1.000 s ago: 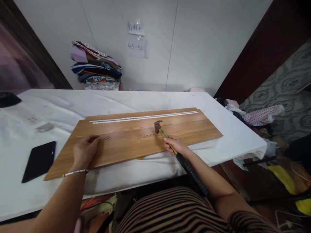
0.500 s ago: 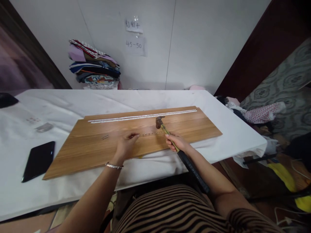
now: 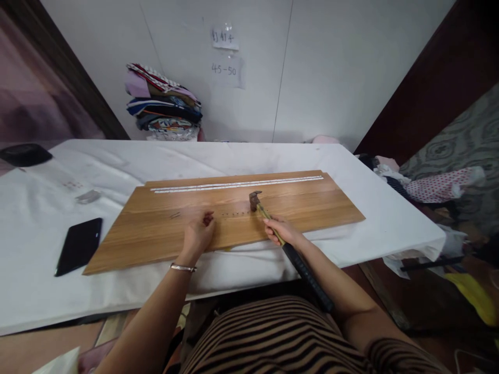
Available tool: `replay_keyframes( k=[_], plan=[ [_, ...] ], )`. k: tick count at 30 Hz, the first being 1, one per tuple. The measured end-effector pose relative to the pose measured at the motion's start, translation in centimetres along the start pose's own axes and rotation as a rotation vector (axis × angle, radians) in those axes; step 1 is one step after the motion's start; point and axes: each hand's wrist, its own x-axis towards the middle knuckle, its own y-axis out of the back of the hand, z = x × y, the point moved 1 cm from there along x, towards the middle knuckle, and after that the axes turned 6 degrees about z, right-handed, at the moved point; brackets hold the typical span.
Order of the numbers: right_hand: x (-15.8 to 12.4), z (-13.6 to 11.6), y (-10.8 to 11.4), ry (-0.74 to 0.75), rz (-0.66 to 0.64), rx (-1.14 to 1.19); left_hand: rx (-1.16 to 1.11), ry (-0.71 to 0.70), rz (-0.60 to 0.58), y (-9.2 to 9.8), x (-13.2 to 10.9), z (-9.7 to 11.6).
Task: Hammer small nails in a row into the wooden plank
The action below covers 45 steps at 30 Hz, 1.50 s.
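Note:
A wooden board [image 3: 144,239] lies flat with a short row of small nails [image 3: 235,213] along its middle. My right hand [image 3: 283,230] is wrapped round a claw hammer [image 3: 265,213], choked up on the shaft above the black grip. The hammer's rusty head hovers over or rests by the right part of the row; I cannot tell whether it touches. Left of the row, my left hand [image 3: 198,232] is over the board with fingers curled in; anything between them is hidden. Beyond it lie a few loose nails [image 3: 175,214].
Two white measuring strips [image 3: 237,185] run along the board's far side. A black tablet or phone [image 3: 79,245] and a small clear packet [image 3: 88,196] lie left on the white-covered table [image 3: 128,161]. Folded clothes [image 3: 166,104] are stacked by the wall. A dark object [image 3: 25,155] is far left.
My left hand has drawn back leftward from the nail row, its fingers curling in. The hammer stays in my right hand, its head slightly lower. The whole view has shifted a little.

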Motion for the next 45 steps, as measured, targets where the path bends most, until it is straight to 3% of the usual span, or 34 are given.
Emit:
replay_keyframes(
  k=[6, 23, 33, 45],
  plan=[
    [-0.4, -0.2, 0.3, 0.043, -0.009, -0.009, 0.004, -0.04, -0.05, -0.2, -0.1, 0.7],
    [0.2, 0.5, 0.6, 0.042, -0.038, -0.022, -0.147, -0.109, 0.047, -1.1, 0.0, -0.3],
    [0.6, 0.3, -0.7, 0.012, -0.094, -0.011, -0.196, -0.095, 0.028, -1.4, 0.1, -0.8],
    [0.1, 0.6, 0.6, 0.038, -0.046, -0.024, -0.226, -0.071, 0.004, -1.4, 0.2, -1.1]
  ],
)
